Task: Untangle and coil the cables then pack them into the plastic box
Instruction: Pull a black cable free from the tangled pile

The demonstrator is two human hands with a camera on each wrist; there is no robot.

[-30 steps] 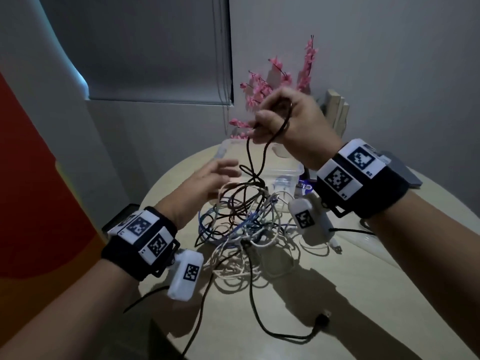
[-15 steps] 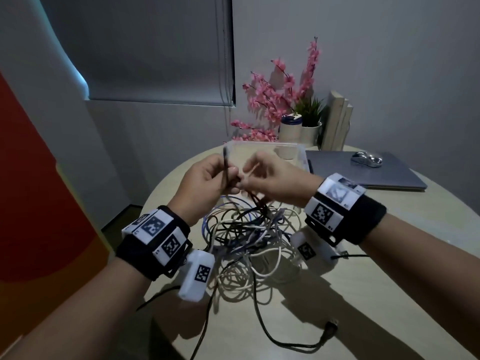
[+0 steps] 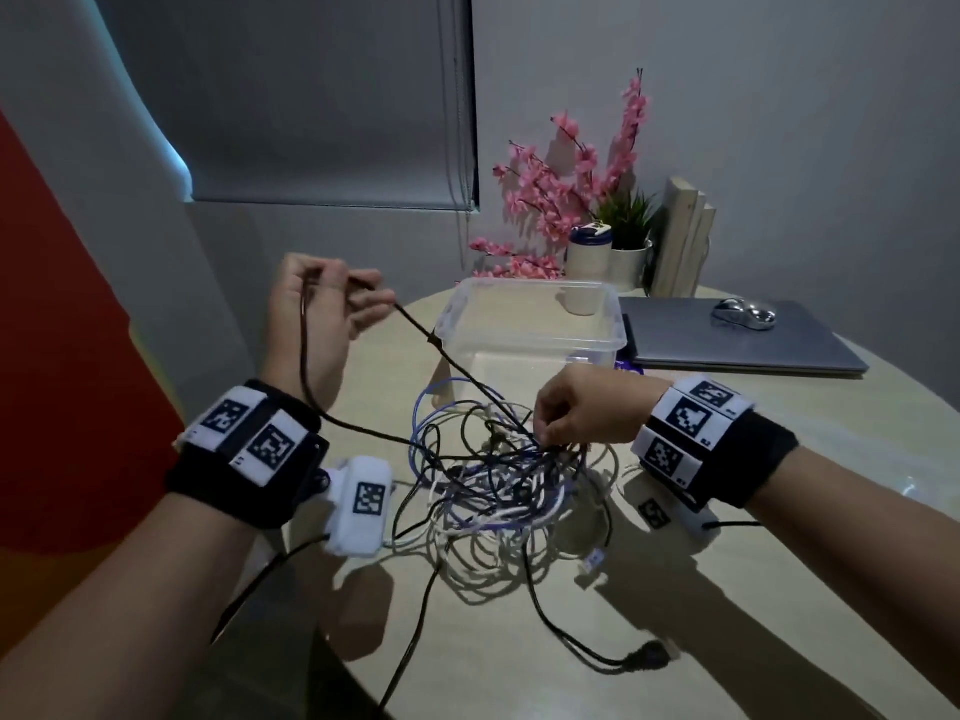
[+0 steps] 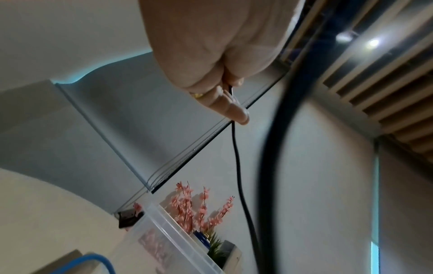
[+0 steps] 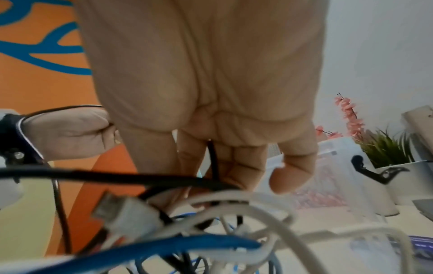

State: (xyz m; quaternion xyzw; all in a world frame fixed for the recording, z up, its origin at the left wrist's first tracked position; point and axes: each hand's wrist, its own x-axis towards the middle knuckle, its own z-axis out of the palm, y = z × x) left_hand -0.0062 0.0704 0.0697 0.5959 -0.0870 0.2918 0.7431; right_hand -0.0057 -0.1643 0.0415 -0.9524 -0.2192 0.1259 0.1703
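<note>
A tangle of black, white and blue cables (image 3: 493, 480) lies in the middle of the round table (image 3: 727, 589). My left hand (image 3: 324, 304) is raised at the left and grips a black cable (image 3: 441, 350) that runs taut down into the heap; a second strand loops past my left wrist. The same black cable (image 4: 236, 157) hangs from the left hand (image 4: 222, 92) in the left wrist view. My right hand (image 3: 576, 413) is low over the heap and pinches the black cable (image 5: 214, 163) where it enters the tangle. A clear plastic box (image 3: 530, 324) stands open behind the heap.
Behind the box are pink artificial flowers (image 3: 566, 194), a small potted plant (image 3: 628, 236), a white cup (image 3: 587, 267) and upright books (image 3: 680, 236). A closed laptop (image 3: 737, 340) with a silver mouse (image 3: 743, 314) lies at the right. A black plug end (image 3: 647, 662) trails toward the table's front edge.
My hands were together over the heap; the left hand has risen to the left, drawing the black cable out, while the right hand has dropped to the tangle.
</note>
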